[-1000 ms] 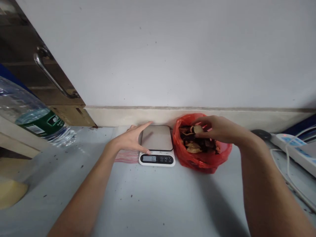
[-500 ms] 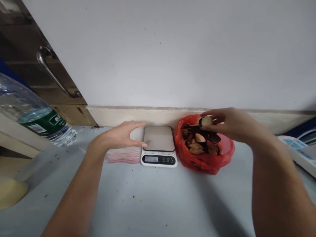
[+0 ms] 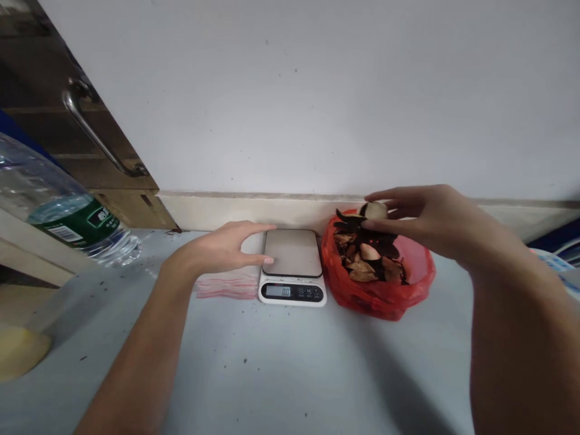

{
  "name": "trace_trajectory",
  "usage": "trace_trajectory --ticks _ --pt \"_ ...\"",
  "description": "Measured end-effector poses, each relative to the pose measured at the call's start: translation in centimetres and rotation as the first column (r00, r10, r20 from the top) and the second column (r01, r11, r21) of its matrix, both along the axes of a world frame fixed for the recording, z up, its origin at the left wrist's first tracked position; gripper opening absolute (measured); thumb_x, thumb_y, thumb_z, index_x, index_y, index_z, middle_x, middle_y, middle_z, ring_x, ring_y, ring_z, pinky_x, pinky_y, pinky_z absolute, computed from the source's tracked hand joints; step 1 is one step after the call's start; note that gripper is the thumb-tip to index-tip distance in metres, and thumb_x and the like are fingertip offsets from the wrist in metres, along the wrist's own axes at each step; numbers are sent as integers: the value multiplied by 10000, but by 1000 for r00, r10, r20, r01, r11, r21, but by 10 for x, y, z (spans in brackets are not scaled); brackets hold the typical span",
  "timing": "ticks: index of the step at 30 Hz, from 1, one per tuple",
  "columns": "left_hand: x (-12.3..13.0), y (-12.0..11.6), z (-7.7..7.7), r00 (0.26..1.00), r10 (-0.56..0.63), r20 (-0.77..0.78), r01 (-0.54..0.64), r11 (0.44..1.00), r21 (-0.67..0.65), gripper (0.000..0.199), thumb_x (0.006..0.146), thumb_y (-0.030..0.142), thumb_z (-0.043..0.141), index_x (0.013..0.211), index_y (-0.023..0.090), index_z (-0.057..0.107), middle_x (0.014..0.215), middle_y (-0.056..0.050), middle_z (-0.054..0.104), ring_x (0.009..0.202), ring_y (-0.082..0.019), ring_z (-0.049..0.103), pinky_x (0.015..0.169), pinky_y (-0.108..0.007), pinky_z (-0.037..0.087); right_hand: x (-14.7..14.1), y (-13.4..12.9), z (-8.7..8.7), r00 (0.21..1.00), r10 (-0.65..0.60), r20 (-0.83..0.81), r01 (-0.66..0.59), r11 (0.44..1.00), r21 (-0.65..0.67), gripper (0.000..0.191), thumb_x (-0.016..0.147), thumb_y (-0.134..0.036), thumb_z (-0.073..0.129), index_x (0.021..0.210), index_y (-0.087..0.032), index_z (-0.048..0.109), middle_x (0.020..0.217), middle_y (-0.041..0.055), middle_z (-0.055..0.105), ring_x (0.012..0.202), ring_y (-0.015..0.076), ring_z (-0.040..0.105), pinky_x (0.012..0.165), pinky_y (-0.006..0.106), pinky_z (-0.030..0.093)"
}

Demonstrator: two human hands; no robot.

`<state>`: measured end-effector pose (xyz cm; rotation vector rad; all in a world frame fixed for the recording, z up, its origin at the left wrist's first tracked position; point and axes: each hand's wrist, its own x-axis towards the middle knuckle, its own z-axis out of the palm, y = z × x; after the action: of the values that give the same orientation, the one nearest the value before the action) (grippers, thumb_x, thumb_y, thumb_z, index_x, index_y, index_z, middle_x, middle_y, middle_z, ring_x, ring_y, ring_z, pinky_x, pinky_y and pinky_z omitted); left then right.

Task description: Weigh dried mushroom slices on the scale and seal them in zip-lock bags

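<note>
My left hand (image 3: 226, 246) is spread open at the left side of a small digital scale (image 3: 291, 254), thumb and fingertips at the plate's edge. The scale's plate is bare and its display seems to read 0.0. To the right of the scale, a red plastic bag (image 3: 380, 305) stands with its mouth open, holding dark, curled dried pieces that look like dried peel (image 3: 362, 270). Over the bag my right hand (image 3: 421, 211) pinches a piece of dried peel (image 3: 375, 210), pale on one side and dark on the other. Dark pieces hang just below its fingers.
Clear zip bags (image 3: 226, 285) with red strips lie left of the scale. A large water bottle (image 3: 77, 217) with a green label leans in at far left, above a yellowish object (image 3: 22, 353). A white device (image 3: 550, 260) is partly hidden by my right arm. A wall rises behind.
My right hand has risen slightly and shifted a little left with the dried peel, lifting dark pieces from the pile. My left hand has barely moved.
</note>
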<state>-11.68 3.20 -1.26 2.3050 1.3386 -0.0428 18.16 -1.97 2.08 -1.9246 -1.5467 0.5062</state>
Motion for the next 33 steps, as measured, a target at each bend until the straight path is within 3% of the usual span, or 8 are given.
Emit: trace_trajectory --ticks 5,9,12,15,17,21,26,33 --pt "2 -2 4 1000 24 -18 -23 999 37 592 846 662 537 1271 277 684 1370 -60 664 1263 -292 583 1045 -370 450 -49 4 -14 992 122 -39 -123 992 -18 357 729 -239 830 1084 -210 799 740 5 771 692 182 721 575 247 512" --pt "3 -7 13 994 10 -113 -21 995 -94 432 848 592 543 1004 263 776 1026 -45 749 932 -245 674 771 -304 488 -75 13 -36 964 265 26 -261 960 -96 305 784 -136 786 1086 -179 798 808 29 786 763 178 733 659 243 525" --pt "6 -10 15 994 -47 -96 30 984 -173 396 843 544 558 1014 272 790 911 -32 734 773 -210 656 646 -276 450 -81 17 -45 956 286 62 -276 952 -131 384 794 -147 796 1176 -176 776 936 81 809 904 218 754 771 279 554" --pt "12 -11 12 994 -64 -86 48 984 -170 447 848 542 573 1155 281 768 936 -38 732 733 -197 652 648 -274 457 -79 18 -48 964 260 54 -250 958 -141 530 783 -161 819 1303 -161 715 1061 130 807 1013 244 752 869 319 566" --pt "15 -12 10 994 -51 -100 33 985 -171 490 856 572 573 1208 279 749 991 -55 739 752 -204 665 662 -279 469 -75 19 -49 967 255 30 -249 959 -132 519 786 -176 825 1293 -152 715 1088 142 802 1020 242 755 892 327 571" --pt "15 -13 14 991 -28 -134 7 988 -156 500 864 576 563 1220 273 739 1032 -65 749 780 -211 680 674 -278 474 -65 19 -45 966 256 -25 -257 962 -87 433 770 -196 831 1191 -157 741 1024 121 807 972 233 762 826 305 588" --pt "1 -11 21 985 26 -171 -58 981 -184 437 826 550 565 1126 286 743 1001 -35 749 787 -214 684 648 -271 473 -50 12 -27 963 220 -156 -224 975 -5 259 783 -179 758 1042 -181 750 931 72 810 872 204 763 738 278 595" --pt "-19 -3 20 965 110 -240 -146 980 -136 579 759 611 575 1186 240 698 1101 -79 755 867 -246 711 699 -289 503 -25 9 -15 991 100 -87 -98 995 23 230 706 -182 703 922 -228 768 863 40 808 773 216 750 666 296 595"
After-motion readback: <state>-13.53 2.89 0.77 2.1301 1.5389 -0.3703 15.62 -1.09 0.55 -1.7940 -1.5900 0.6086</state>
